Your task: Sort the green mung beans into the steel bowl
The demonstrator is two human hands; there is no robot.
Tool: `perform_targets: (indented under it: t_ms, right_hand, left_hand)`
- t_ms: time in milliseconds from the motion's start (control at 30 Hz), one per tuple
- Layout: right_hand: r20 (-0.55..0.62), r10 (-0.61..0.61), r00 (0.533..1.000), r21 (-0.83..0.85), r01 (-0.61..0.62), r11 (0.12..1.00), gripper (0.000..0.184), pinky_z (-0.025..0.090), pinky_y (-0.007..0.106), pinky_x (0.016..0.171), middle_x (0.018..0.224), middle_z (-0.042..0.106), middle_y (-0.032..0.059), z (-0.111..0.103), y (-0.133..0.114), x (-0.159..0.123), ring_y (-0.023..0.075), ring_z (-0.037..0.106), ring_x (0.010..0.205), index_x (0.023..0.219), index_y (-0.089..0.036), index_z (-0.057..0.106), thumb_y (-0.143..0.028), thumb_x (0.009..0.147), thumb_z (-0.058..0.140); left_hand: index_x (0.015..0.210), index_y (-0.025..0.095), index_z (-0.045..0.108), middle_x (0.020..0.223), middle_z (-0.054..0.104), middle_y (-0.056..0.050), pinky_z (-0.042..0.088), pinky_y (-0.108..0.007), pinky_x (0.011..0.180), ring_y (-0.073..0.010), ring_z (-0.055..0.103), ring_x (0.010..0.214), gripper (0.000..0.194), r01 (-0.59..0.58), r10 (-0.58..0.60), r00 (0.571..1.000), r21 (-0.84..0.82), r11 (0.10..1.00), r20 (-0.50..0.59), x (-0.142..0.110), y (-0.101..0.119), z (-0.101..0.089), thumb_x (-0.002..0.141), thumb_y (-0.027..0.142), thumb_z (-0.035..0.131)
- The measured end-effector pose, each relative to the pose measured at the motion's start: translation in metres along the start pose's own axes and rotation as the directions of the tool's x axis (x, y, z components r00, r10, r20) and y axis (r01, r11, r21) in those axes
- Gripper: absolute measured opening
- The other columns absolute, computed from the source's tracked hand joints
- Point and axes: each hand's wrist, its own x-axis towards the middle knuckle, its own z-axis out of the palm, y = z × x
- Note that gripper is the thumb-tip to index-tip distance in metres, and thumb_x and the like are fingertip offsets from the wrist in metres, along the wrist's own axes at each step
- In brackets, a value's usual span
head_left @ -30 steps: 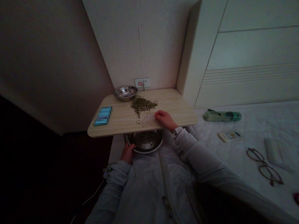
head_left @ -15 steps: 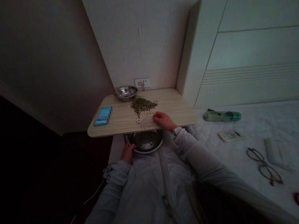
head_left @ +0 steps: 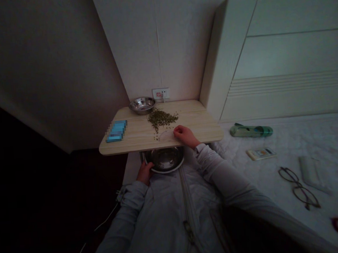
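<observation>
My left hand (head_left: 145, 172) grips the rim of a steel bowl (head_left: 164, 160) held just under the near edge of a small wooden table (head_left: 203, 126). My right hand (head_left: 184, 136) rests on the tabletop with fingers curled, pinching a thin pale card (head_left: 166, 136) that lies flat near the table's front edge. A pile of small green beans (head_left: 160, 118) is spread on the table just beyond the card, with a few strays beside it.
A second steel bowl (head_left: 142, 105) stands at the table's back, below a wall socket (head_left: 161, 93). A blue object (head_left: 116, 131) lies at the table's left. On the bed to the right lie a green bottle (head_left: 250, 130), a remote (head_left: 261, 153) and glasses (head_left: 298, 187).
My right hand and the card slid slightly toward the table's front edge and then a little back toward the beans. The left hand and the bowl stayed put.
</observation>
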Motion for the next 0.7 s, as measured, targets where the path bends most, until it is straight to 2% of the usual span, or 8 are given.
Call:
perform_targets:
  t_ms: [167,267,433,700]
  right_hand:
    - [-0.002,0.003,1.0,0.118,-0.003,0.993,0.012,0.037,0.022,0.057,0.059,0.055,-0.0021,-0.002,-0.0009,0.0004,0.0077,0.049,0.055,0.069,-0.016,0.05,-0.026,0.064,0.048]
    - [0.038,0.001,0.999,0.16,-0.007,0.987,0.013,0.038,0.022,0.058,0.06,0.056,-0.0017,-0.0012,-0.0001,0.0008,0.0076,0.05,0.056,0.07,-0.015,0.05,-0.027,0.065,0.048]
    - [0.082,-0.003,0.997,0.05,-0.001,0.999,0.014,0.038,0.021,0.056,0.061,0.058,-0.0016,0.0022,0.0027,0.0015,0.0077,0.05,0.056,0.071,-0.016,0.053,-0.027,0.063,0.05]
    - [-0.038,0.0,0.999,-0.094,-0.003,0.996,0.013,0.036,0.021,0.055,0.061,0.056,-0.0014,0.0005,-0.0033,-0.0009,0.0072,0.048,0.056,0.071,-0.015,0.053,-0.026,0.064,0.048]
  left_hand:
    - [0.089,0.017,0.053,0.067,0.06,0.0,0.046,-0.025,0.056,-0.017,0.058,0.069,0.037,-0.001,0.001,1.0,-0.014,1.0,0.008,-0.0011,0.0007,0.0015,0.053,0.01,0.05]
    - [0.089,0.017,0.054,0.067,0.06,0.0,0.047,-0.025,0.057,-0.0167,0.058,0.07,0.037,-0.003,0.003,1.0,-0.009,1.0,0.012,-0.0009,0.0006,0.0014,0.053,0.01,0.05]
    - [0.09,0.017,0.054,0.068,0.061,-0.001,0.047,-0.025,0.056,-0.0168,0.059,0.069,0.038,-0.004,0.004,1.0,-0.022,1.0,0.007,-0.0022,0.0012,0.002,0.053,0.009,0.049]
    - [0.086,0.016,0.054,0.064,0.06,-0.001,0.046,-0.025,0.054,-0.0174,0.058,0.067,0.035,-0.003,0.003,1.0,-0.028,1.0,-0.003,-0.001,0.0,0.0015,0.052,0.01,0.051]
